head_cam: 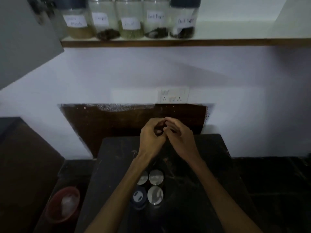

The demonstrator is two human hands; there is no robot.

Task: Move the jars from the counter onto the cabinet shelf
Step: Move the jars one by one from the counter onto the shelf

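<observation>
Several jars stand close together on the dark counter (193,165), seen from above: silver lids (156,177) at the back and front right, and a dark blue lid (140,196) at front left. My left forearm crosses over the back-left jar. My left hand (151,137) and my right hand (180,137) meet above the counter's far end, fingers curled and touching each other, holding nothing. Higher up, several labelled glass jars (129,19) stand in a row on the cabinet shelf (185,42).
An open grey cabinet door (25,39) hangs at the upper left. The shelf's right half (244,29) is bare. A white socket plate (173,95) is on the wall. A red bowl (64,204) with something white sits low at the left.
</observation>
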